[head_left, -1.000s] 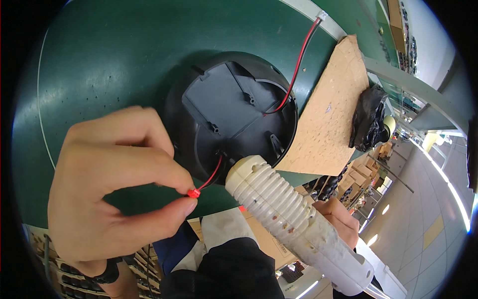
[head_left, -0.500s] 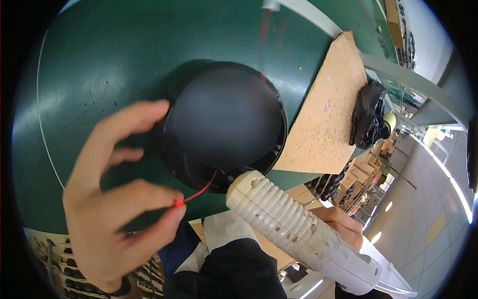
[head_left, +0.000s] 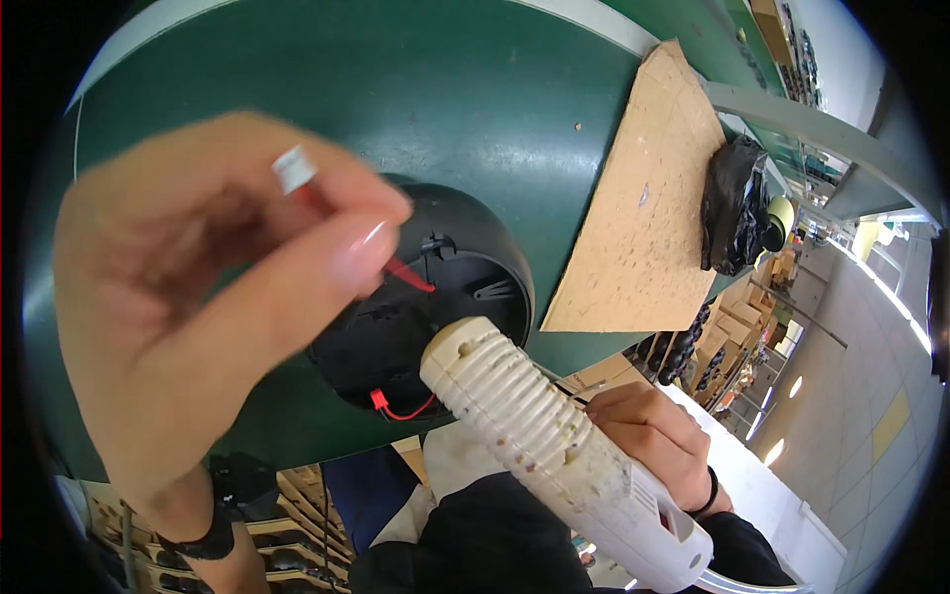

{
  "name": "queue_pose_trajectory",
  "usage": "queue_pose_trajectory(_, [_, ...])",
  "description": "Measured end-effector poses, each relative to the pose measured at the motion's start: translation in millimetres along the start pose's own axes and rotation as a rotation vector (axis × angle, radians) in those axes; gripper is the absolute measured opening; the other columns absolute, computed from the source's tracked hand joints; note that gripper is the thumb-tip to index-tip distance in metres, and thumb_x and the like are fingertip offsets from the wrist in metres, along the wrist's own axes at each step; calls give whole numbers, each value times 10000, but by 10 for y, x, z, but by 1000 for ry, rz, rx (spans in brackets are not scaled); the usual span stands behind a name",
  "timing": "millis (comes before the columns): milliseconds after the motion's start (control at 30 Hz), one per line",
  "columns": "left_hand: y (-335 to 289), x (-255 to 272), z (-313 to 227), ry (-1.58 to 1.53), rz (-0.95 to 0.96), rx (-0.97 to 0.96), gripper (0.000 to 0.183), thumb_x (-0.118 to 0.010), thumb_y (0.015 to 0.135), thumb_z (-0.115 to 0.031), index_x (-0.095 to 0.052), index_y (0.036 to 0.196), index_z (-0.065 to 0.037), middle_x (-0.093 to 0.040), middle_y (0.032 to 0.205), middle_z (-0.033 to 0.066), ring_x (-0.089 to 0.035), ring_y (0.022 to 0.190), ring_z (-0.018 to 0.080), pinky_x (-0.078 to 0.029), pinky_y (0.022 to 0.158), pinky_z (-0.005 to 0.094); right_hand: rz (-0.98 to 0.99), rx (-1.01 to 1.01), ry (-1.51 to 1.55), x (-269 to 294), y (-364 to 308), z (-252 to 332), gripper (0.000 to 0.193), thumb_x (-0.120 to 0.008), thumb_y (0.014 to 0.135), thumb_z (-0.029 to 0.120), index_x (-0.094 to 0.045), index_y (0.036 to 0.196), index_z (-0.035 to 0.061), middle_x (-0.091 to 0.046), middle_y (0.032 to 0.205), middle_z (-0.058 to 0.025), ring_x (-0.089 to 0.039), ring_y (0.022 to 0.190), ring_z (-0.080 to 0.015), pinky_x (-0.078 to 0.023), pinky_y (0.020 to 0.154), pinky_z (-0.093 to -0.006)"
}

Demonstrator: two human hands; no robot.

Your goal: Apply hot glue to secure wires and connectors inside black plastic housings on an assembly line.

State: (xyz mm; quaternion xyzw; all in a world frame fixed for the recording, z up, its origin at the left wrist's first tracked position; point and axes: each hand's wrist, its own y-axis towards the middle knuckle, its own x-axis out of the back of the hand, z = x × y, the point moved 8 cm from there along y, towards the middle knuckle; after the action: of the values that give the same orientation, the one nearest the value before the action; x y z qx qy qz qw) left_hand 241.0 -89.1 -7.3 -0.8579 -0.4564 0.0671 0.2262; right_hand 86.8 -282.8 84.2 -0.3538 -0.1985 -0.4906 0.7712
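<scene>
Between thumb and fingers my left hand (head_left: 228,257) pinches a red wire (head_left: 411,277) close to its white plug (head_left: 294,170). That wire runs down into a round black plastic housing (head_left: 515,257), whose hollow inside has ribs and clips. A second, thin red wire with a small red connector (head_left: 379,399) lies at the housing's near edge, apart from my fingers. My right hand (head_left: 653,441) is closed round the handle of a dirty white hot glue gun (head_left: 534,426) with a ribbed barrel. Its front end overlaps the housing, so the tip is hidden.
The housing rests on a green tabletop (head_left: 475,89). To its right lies a worn sheet of cardboard (head_left: 643,198), with a crumpled black plastic bag (head_left: 734,208) beyond. Below the table edge stand racks of dark parts (head_left: 287,544). Brown boxes (head_left: 732,327) stand farther right.
My left hand has let go of the red connector, risen, and now grips the wire with the white plug. The housing's inside shows where a smooth dark round surface was. The glue gun shifted slightly left.
</scene>
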Motion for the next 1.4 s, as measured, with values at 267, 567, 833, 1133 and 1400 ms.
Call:
queue_pose_trajectory(267, [189,-222,-154,-119,-57,-150,118,-654,893,-84,-671,943,23,-671,849,83,-640,725,102,-504,644,213,-52,15,-97,8,-38,-24,296,-733,705,65,-637,968,-31,-604,903,-133,-678,819,-290,-570,633,-342])
queue_pose_trajectory(567, [82,-96,-72,-147,-101,-162,162,-650,913,-133,-687,937,23,-663,794,75,-616,696,98,-467,640,217,-60,10,-130,2,-41,-28,318,-746,690,56,-633,972,-39,-595,882,-130,-676,797,-287,-563,614,-336])
queue_pose_trajectory(833, [-168,46,77,-82,-171,-72,171,-632,931,-141,-663,879,19,-627,779,60,-583,672,104,-447,630,217,-35,-10,-93,23,-75,-31,302,-723,680,37,-620,947,-57,-582,870,-139,-662,769,-293,-542,591,-340])
queue_pose_trajectory(1133, [-221,-28,74,-15,36,-366,164,-677,863,-127,-653,814,28,-626,750,90,-565,618,131,-443,569,236,22,-28,-199,47,-41,2,288,-715,686,54,-641,945,-49,-597,863,-134,-662,780,-288,-538,590,-327])
queue_pose_trajectory(1400, [-211,-10,75,-85,40,-331,233,-676,877,-173,-669,957,46,-658,894,120,-584,700,134,-461,604,248,12,-56,-30,111,-77,54,308,-721,716,74,-652,983,-61,-617,930,-149,-667,853,-288,-565,693,-360])
